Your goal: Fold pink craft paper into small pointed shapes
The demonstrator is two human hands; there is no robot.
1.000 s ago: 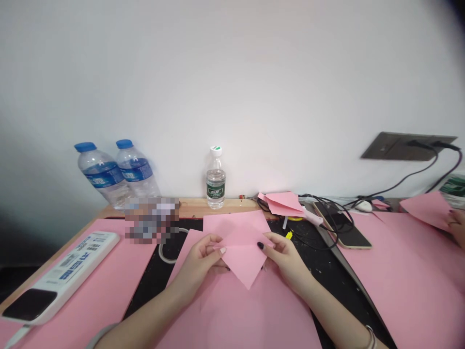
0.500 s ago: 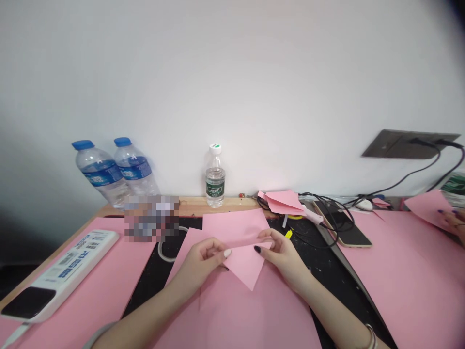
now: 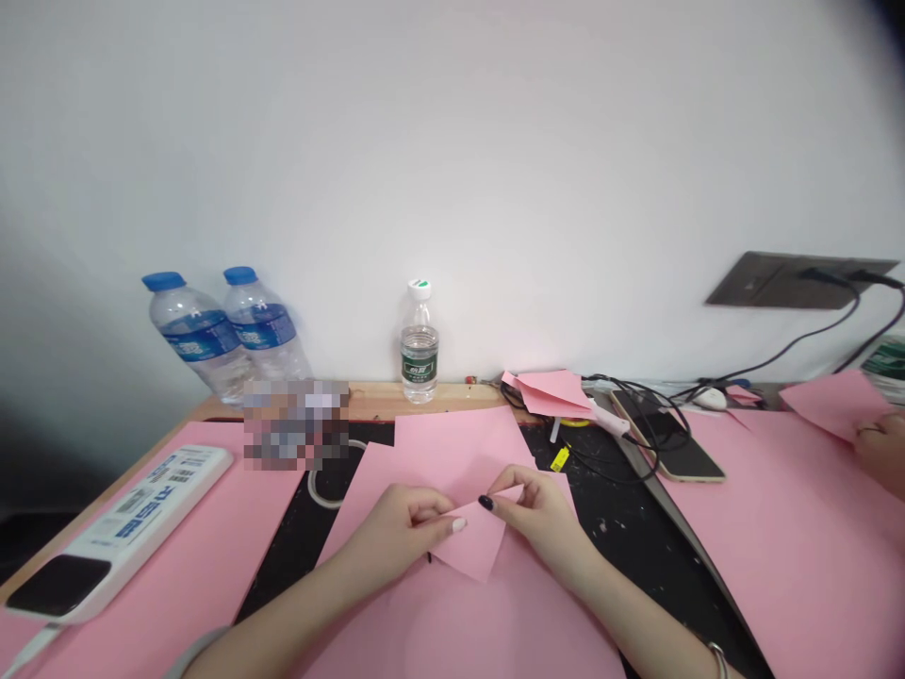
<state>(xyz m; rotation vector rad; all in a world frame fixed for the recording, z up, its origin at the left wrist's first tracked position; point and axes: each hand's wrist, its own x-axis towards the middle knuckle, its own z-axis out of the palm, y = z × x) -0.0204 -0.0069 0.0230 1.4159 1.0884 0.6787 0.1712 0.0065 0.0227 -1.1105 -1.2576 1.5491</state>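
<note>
A small piece of pink paper, folded with a corner pointing down toward me, is held in the air between both hands. My left hand pinches its left part, the thumb with a white nail lying on the front. With thumb and fingertips, my right hand grips the upper right edge; the thumb nail is black. The fingers behind the paper are partly hidden. Below it, large pink sheets lie on the black mat.
Behind my hands stands a small water bottle. Two blue-capped bottles lean at left, near a white power bank. Folded pink paper, black cables and a phone lie right. At far right, another person's hand holds pink paper.
Both hands have come lower and closer to me with the paper. My right hand has shifted left, nearer my left thumb, and the paper's shape between them has altered.
</note>
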